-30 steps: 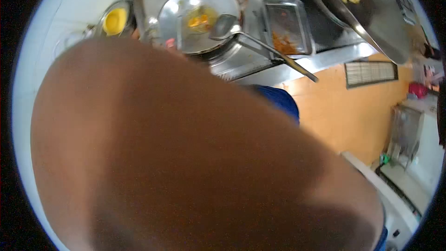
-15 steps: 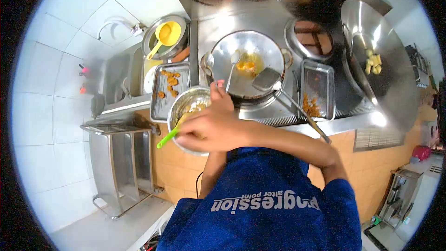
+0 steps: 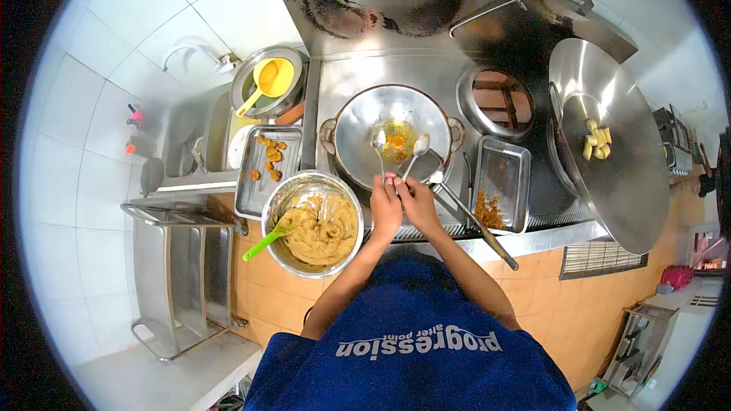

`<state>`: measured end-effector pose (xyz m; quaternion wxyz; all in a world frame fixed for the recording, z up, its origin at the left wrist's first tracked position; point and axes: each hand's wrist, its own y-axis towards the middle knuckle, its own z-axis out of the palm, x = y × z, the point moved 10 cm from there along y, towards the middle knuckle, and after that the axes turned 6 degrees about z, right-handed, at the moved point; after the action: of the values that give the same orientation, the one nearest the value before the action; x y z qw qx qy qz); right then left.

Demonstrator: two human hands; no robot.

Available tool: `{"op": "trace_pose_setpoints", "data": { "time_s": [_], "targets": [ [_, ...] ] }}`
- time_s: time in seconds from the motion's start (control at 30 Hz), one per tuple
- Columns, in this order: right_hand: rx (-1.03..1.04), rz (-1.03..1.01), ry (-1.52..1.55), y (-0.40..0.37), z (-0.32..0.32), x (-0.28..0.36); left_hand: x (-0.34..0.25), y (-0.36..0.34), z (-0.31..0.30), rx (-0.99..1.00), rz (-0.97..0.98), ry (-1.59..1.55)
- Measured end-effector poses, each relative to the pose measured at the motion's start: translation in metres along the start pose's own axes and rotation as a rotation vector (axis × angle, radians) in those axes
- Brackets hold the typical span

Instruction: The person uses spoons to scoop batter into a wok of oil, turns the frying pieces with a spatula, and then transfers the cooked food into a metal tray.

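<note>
Above the near rim of the wok [image 3: 358,118], my left hand [image 3: 386,211] is closed on the handle of a metal spoon [image 3: 378,141]. Close beside it, my right hand [image 3: 419,204] grips a second spoon [image 3: 421,144]. Both spoon bowls point into the wok, over oil in which an orange-yellow lump [image 3: 395,141] lies. Whether any batter sits in the spoons is hard to make out. To the left, a steel bowl [image 3: 274,247] holds thick tan batter [image 3: 324,232], with a green-handled spatula [image 3: 265,242] stuck in it. A long-handled turner [image 3: 476,221] leans on the wok's right side.
A tray [image 3: 247,190] with several browned fried pieces [image 3: 272,156] stands left of the wok. Another tray [image 3: 521,183] on the right holds brown crumbs [image 3: 488,209]. Farther right is a large pan [image 3: 632,183] with pale yellow pieces [image 3: 597,139]. A yellow dipper [image 3: 276,76] rests on a pot.
My right hand has moved from over the batter bowl to the wok, bringing its spoon beside the left one. The view has shifted slightly, and the spatula stays in the bowl.
</note>
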<state>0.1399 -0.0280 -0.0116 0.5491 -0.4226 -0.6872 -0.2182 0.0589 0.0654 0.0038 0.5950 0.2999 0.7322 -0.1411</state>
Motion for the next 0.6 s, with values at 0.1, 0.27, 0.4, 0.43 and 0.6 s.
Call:
{"op": "trace_pose_setpoints", "data": {
  "time_s": [0.1, 0.27, 0.4, 0.43, 0.6],
  "targets": [
    [0.004, 0.069, 0.06, -0.003, 0.003, -0.007, -0.01, -0.009, -0.005, -0.027, 0.041, 0.057],
    [0.055, 0.074, 0.177, -0.008, 0.009, -0.008, 0.008, -0.008, -0.018, 0.067, -0.076, -0.034],
    [0.153, 0.212, 0.279, -0.013, 0.018, -0.018, 0.013, -0.003, -0.027, 0.145, -0.13, -0.122],
    [0.173, 0.25, 0.304, -0.015, 0.024, -0.018, 0.017, -0.001, -0.029, 0.15, -0.104, -0.132],
    [-0.017, 0.212, 0.39, -0.021, 0.037, -0.007, 0.014, 0.003, -0.041, 0.121, -0.15, -0.109]
  ]
}}
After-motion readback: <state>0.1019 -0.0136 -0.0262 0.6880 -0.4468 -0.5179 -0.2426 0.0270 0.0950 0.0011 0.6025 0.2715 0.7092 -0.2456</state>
